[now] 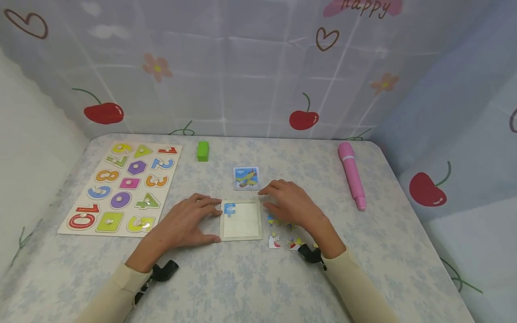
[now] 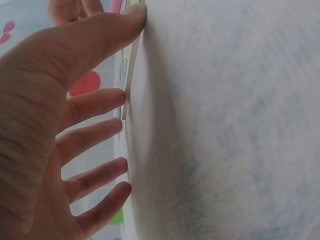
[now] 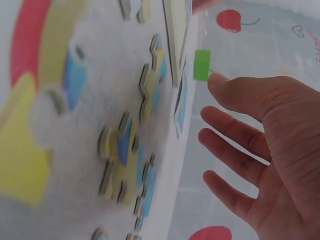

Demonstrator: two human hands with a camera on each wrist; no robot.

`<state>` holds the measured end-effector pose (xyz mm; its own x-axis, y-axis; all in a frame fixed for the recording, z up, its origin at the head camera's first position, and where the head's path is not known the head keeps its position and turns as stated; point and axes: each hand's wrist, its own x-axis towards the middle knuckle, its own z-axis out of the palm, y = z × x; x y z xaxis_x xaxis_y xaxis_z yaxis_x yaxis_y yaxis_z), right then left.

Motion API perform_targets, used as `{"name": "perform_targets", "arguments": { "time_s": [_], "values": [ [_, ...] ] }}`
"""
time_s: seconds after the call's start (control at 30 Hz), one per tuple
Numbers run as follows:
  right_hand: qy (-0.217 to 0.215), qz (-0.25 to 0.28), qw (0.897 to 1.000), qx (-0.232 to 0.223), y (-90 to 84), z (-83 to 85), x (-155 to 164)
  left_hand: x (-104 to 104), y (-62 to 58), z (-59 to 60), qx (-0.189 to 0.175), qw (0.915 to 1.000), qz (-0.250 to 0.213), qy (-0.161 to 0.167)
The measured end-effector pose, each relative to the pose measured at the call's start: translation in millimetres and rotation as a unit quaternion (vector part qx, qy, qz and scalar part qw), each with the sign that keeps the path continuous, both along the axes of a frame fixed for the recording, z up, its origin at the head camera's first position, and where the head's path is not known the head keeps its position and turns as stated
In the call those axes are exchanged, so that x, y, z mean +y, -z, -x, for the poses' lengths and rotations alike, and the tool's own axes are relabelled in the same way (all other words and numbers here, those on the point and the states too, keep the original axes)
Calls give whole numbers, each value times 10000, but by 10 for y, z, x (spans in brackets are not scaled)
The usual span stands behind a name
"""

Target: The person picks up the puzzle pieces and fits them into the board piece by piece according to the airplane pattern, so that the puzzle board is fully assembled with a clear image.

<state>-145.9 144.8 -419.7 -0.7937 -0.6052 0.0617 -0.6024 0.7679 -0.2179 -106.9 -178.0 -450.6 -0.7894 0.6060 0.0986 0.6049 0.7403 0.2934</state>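
A pale square puzzle frame lies mid-table with one blue jigsaw piece in its upper left corner. At the frame's left edge, my left hand rests with thumb and fingertips against the rim, fingers spread. My right hand hovers by the frame's right side with nothing in its fingers; they are loosely extended in the right wrist view. Under and around it lie several loose puzzle pieces, partly hidden by the hand in the head view. Just beyond the frame is a small picture card of a yellow plane.
On the left lies a number-and-shape peg board. A green block sits near the back edge, and a pink cylindrical pen-like object lies at the right. Patterned curtains rise behind the table.
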Motion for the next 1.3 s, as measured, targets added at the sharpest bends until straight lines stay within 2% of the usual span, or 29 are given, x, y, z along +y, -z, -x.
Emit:
{"name": "perform_targets", "arguments": {
  "time_s": [0.4, 0.6, 0.83, 1.0, 1.3],
  "values": [
    [115, 418, 9991, 1, 43, -10, 253, 10, 1, -11, 36, 10000, -23, -11],
    [243, 370, 9990, -28, 76, -16, 372, 11, -10, -11, 27, 10000, 2, 2],
    [567, 191, 9979, -232, 122, -13, 503, 11, -3, 2, 45, 10000, 19, 30],
    [587, 283, 9974, -322, 123, -12, 580, 10, -6, 4, 57, 10000, 41, 20],
    [715, 160, 9944, -767, 140, -13, 683, 13, -19, -15, -88, 9999, 56, -31]
  ]
}}
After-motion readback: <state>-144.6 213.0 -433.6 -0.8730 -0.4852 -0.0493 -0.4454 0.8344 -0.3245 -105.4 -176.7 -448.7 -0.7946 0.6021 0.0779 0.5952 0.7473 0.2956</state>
